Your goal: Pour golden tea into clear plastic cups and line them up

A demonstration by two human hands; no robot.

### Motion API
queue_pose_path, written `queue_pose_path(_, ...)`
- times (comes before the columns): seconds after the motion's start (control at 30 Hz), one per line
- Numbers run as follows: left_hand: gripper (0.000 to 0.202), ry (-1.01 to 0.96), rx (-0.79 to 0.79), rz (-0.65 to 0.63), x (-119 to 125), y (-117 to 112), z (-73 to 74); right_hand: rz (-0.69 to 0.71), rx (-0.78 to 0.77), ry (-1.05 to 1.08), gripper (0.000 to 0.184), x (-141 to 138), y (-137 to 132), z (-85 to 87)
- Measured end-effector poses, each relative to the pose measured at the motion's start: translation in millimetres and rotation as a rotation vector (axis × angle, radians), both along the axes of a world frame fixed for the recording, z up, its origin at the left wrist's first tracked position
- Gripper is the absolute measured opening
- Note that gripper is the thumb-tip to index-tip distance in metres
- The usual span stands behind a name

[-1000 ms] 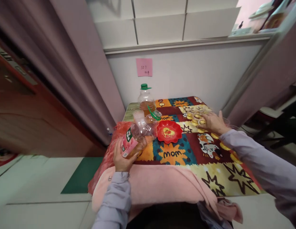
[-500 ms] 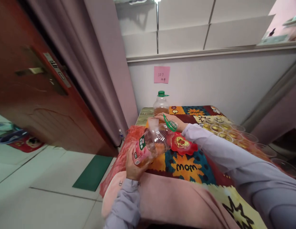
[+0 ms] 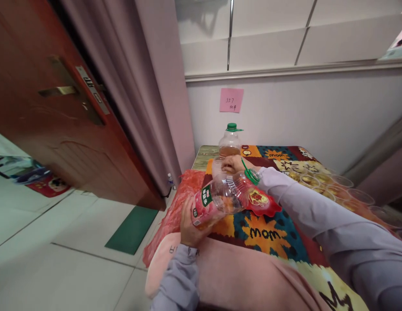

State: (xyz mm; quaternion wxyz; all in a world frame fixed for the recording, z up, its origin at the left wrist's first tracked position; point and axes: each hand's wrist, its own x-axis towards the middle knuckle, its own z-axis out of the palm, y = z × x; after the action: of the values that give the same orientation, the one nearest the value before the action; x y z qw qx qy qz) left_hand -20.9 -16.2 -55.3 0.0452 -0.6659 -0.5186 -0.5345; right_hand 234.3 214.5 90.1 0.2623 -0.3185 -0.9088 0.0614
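Observation:
My left hand (image 3: 193, 224) is wrapped round the lower part of a big clear juice bottle (image 3: 231, 196) with a pink label. The bottle leans far over to the right. A green ring handle (image 3: 252, 176) sits round its neck, beside my right sleeve; little liquid shows inside. Just behind the bottle, my right hand (image 3: 235, 164) has its fingers bent and closed against a clear plastic cup (image 3: 217, 169), partly hidden by the bottle. A second bottle (image 3: 230, 142), upright with a green cap and amber liquid, stands behind that hand.
Several clear cups (image 3: 310, 180) with yellowish contents stand at the table's right. A red shaped packet (image 3: 262, 203) lies on the patterned tablecloth (image 3: 267, 231). Red plastic film (image 3: 165, 224) covers the left edge. A wooden door (image 3: 90, 142) is at left.
My right hand has shifted from behind the cup to its upper right, its fingers now more bent. The left hand still holds the tilted bottle. The camera view has turned slightly left.

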Motion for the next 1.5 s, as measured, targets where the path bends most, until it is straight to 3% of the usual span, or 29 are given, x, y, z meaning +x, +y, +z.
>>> queue_pose_path(0.1,0.101,-0.002,-0.008,-0.008,0,-1,0.7,0.053,-0.023,0.009,0.021,0,-3,8.8)
queue_pose_path(0.2,0.102,0.005,0.033,-0.019,-1,0,1.1,-0.006,0.007,0.118,0.021,7,-10,27.0)
queue_pose_path(0.33,0.105,-0.008,0.029,-0.013,-2,4,0.7,-0.217,0.125,0.326,0.023,42,-36,54.6)
queue_pose_path(0.4,0.105,-0.025,0.005,0.005,-2,6,1.4,-0.343,0.187,0.356,0.023,69,-55,57.6)
queue_pose_path(0.47,0.105,-0.037,-0.008,0.017,-2,7,3.3,-0.429,0.201,0.284,0.020,94,-77,47.1)
queue_pose_path(0.57,0.103,-0.043,-0.015,0.010,-2,9,8.2,-0.451,0.105,0.053,0.015,119,-107,9.1)
queue_pose_path(0.67,0.103,-0.053,-0.044,0.014,-1,9,13.5,-0.484,-0.036,-0.122,0.014,125,-124,-35.0)
queue_pose_path(0.77,0.102,-0.058,-0.047,0.015,2,8,17.9,-0.543,-0.094,-0.182,0.014,121,-128,-62.7)
queue_pose_path(0.93,0.101,-0.061,-0.070,0.038,6,5,22.6,-0.559,-0.072,-0.157,0.018,121,-130,-69.3)
queue_pose_path(1.1,0.101,-0.047,-0.068,0.041,4,5,21.5,-0.618,0.040,0.006,0.056,127,-132,-66.7)
queue_pose_path(1.23,0.100,-0.043,-0.055,0.041,2,6,19.8,-0.699,-0.040,0.095,0.085,116,-121,-77.1)
queue_pose_path(1.4,0.103,-0.053,-0.067,0.056,4,6,21.5,-0.708,-0.210,0.117,0.065,100,-111,-95.7)
queue_pose_path(1.5,0.103,-0.055,-0.054,0.059,4,6,20.9,-0.706,-0.189,0.143,0.069,101,-116,-97.9)
